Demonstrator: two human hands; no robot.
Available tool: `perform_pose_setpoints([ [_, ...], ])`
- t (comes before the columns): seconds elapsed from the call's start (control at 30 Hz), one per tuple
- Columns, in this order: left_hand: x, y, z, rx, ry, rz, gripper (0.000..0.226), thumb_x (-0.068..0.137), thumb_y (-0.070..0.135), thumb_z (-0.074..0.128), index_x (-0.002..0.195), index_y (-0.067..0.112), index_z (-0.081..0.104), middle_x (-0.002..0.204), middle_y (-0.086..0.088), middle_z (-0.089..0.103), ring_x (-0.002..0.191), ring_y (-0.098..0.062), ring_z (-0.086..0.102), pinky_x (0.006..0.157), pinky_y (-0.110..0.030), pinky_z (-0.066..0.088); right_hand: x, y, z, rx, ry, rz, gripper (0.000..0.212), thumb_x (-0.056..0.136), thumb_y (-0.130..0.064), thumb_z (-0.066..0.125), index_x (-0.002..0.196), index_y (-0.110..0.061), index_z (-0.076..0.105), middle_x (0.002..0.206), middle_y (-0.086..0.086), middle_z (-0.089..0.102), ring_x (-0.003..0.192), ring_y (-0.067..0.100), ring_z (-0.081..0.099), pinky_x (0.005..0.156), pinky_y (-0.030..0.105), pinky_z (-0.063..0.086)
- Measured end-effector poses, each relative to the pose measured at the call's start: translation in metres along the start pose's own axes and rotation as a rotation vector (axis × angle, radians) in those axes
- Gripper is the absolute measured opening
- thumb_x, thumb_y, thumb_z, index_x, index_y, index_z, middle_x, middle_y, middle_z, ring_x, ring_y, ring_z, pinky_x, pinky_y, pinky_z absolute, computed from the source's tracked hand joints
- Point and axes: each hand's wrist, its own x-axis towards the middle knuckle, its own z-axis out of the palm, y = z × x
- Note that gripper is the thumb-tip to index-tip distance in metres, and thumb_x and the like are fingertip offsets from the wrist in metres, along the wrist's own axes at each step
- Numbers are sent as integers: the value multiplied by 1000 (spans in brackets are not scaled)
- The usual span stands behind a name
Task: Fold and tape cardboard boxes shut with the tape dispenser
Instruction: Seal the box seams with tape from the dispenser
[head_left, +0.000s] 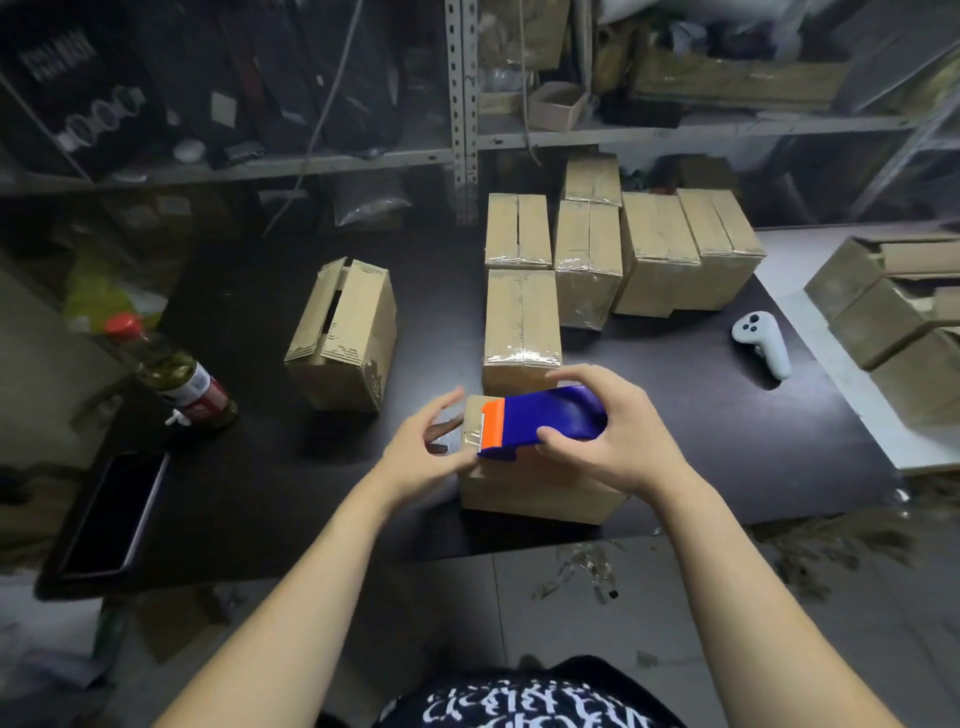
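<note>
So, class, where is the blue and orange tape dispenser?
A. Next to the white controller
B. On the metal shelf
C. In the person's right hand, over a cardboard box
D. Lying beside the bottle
C: the right hand grips the tape dispenser over the nearest cardboard box.

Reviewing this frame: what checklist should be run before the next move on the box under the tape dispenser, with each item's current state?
1. Right hand grips the tape dispenser: ok.
2. Dispenser's orange end lies at the near box's left edge: ok.
3. Left hand at that edge, fingers relaxed: ok.
4. Left hand touching the tape: cannot tell.
5. Top flaps shut under the dispenser: cannot tell, hidden.
</note>
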Motion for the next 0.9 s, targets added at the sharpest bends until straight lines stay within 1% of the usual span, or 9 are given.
perform_pose_setpoints([
  [0.07,-3,2,6,-52,118,-47,77,80,17,86,148,19,48,140,9,56,123,-7,60,93,-25,55,-1,2,1,3,27,-10,46,78,-31,87,118,-27,65,115,-13,65,109,4,59,84,13,49],
  [0.13,-5,1,15,-111,114,-89,76,85,11,80,152,10,43,146,-6,56,128,-13,57,88,-16,54,-1,3,3,10,34,-6,44,79,-32,86,117,-26,64,115,-13,64,109,5,59,83,13,50],
  [0.23,-6,1,22,-93,29,-115,76,97,11,66,161,13,24,155,-3,46,135,-6,44,82,-1,46,0,5,3,16,47,-10,43,79,-32,86,116,-26,64,114,-13,64,109,5,59,83,14,49],
  [0.33,-6,3,21,-58,-30,-109,75,102,16,59,163,19,15,158,4,39,136,0,36,81,3,42,0,7,0,22,19,6,45,80,-37,86,118,-30,64,115,-14,62,110,5,58,80,10,47],
  [0.5,4,10,7,67,-131,22,63,99,25,66,144,56,34,156,25,30,148,1,26,100,-10,39,-3,10,-5,2,13,37,49,76,-50,86,121,-39,67,108,-14,58,105,6,57,76,14,49],
  [0.57,8,12,4,74,-165,1,61,96,21,70,136,56,40,151,25,36,145,-1,34,99,-9,41,-2,10,-6,-8,-11,33,54,76,-52,86,124,-39,67,107,-14,58,103,6,57,77,18,50],
  [0.7,10,8,0,81,-153,-11,67,82,42,78,141,47,47,146,20,51,132,2,51,101,-23,51,1,12,-9,-53,-43,20,64,73,-54,87,132,-39,66,102,-9,58,97,9,57,77,23,51],
  [0.83,12,13,-8,135,-180,-22,63,80,46,80,134,56,49,138,33,53,127,12,51,92,-12,49,0,14,-12,-26,-24,-2,59,75,-52,87,129,-36,69,97,-8,57,91,9,58,74,21,49],
  [0.9,13,14,-8,140,-175,-26,65,80,45,81,136,56,50,140,29,54,129,10,50,95,-15,49,-1,14,-15,-35,-30,-22,58,77,-52,86,129,-35,69,97,-10,56,92,7,57,74,17,47],
])
